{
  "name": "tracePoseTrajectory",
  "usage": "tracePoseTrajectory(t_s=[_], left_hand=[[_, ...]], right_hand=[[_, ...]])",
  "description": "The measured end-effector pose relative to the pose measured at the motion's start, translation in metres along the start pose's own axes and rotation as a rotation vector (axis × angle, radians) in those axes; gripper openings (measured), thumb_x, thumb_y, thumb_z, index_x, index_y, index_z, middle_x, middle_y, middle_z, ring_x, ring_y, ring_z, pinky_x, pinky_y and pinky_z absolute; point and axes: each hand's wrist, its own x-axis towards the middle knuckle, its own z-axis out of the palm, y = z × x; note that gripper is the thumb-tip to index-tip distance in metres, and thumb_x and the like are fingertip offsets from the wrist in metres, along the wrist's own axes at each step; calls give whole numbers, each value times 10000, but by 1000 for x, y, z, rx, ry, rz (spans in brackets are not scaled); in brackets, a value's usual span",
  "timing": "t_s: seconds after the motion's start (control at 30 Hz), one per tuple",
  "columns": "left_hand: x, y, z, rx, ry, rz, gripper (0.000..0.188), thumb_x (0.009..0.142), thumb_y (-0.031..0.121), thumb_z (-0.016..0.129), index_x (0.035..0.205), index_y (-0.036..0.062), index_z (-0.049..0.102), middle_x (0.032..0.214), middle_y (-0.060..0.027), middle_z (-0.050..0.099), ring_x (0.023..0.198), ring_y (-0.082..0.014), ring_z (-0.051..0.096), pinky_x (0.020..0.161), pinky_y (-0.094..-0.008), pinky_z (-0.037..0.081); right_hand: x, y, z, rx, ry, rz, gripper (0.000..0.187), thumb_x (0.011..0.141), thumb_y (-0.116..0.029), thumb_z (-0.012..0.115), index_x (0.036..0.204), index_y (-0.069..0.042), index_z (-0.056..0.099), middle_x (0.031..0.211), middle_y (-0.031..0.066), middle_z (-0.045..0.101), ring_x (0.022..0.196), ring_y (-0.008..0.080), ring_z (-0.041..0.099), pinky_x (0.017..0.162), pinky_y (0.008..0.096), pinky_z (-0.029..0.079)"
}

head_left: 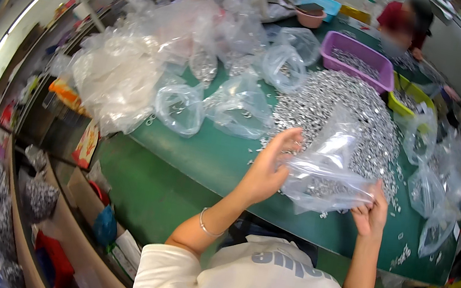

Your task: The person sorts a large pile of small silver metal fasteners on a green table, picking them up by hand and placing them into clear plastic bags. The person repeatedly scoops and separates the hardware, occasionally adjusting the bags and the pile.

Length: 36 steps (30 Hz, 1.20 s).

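A clear plastic bag [329, 190] is stretched between my two hands, above the near edge of a large heap of small silvery metal pieces [333, 106]. My right hand [371, 213] pinches the bag's right edge. At the left edge, my left hand [270, 165] has its fingers raised and apart, the thumb close to the plastic. Through the film I see metal pieces; whether they lie inside the bag or beneath it, I cannot tell. The heap rests on a green table [203, 161].
Open plastic bags [179, 109] stand left of the heap, before a big pile of clear bags [115, 74]. More bags [448, 178] hang at the right edge. A purple basin [361, 44] and a green-yellow basin [410, 91] hold metal pieces. Another person [405, 24] sits across the table.
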Motion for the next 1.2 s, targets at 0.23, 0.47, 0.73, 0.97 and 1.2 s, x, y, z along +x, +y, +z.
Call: tracePoseTrajectory(t_s=[0.23,0.47,0.73,0.97,1.2], left_hand=[[5,19,25,685,-319,304,614,676,-146,527,1272,-2,543,1260,-184,581,1174,-309,568,991,-354,439],[40,19,72,574,-8,366,489,726,-128,511,1195,-7,579,865,-185,643,651,-297,611,627,-396,491],[65,13,132,229,-6,306,203,904,0,528,1106,-21,546,850,-74,634,720,-142,594,655,-246,469],[57,52,167,887,-174,718,783,654,-73,712,1382,20,438,1224,-202,513,1221,-364,446,1051,-505,311],[76,34,192,419,-425,301,204,738,-32,683,938,4,664,818,-119,656,766,-254,638,747,-345,489]], right_hand=[[-10,5,49,-220,-351,-84,373,973,-289,573,669,-77,530,612,-16,490,537,86,428,507,261,364],[-37,-6,65,-1110,316,-676,354,782,-315,790,774,13,658,586,26,566,527,84,503,515,274,424],[-58,-23,7,-1376,650,-630,242,728,-217,714,837,-1,702,652,207,639,595,371,640,597,414,517],[-96,-60,-5,-1537,736,-701,175,745,-115,641,877,-17,702,724,208,658,671,395,642,632,449,514],[-103,-75,4,-1457,690,-1047,201,731,-116,681,910,-27,669,728,162,667,660,375,644,601,443,510]])
